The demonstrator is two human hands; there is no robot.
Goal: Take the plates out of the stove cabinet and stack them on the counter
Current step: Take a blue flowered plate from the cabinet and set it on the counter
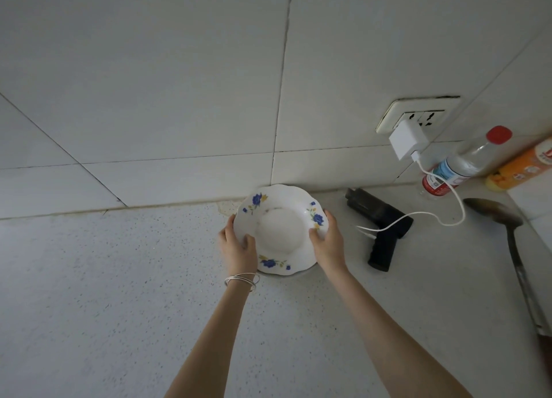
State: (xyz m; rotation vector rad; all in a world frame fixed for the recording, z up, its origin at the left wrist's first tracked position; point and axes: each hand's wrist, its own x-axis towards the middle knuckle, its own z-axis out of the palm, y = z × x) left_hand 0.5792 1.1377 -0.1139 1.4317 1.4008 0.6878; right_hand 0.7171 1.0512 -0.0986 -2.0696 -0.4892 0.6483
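Observation:
A white plate [280, 227] with blue and yellow flowers on its wavy rim sits low over the speckled counter [119, 278], close to the tiled wall. My left hand [237, 245] grips its left rim, thumb on top and fingers round the edge. My right hand [327, 242] grips the right rim the same way. Whether the plate rests on the counter or hangs just above it I cannot tell. The stove cabinet is out of view.
Right of the plate lies a black handheld device [379, 218] with a white cable [442, 215] running to a charger [407, 142] in the wall socket. A red-capped clear bottle [466, 164], an orange container [519, 167] and a long metal ladle [504, 224] stand farther right.

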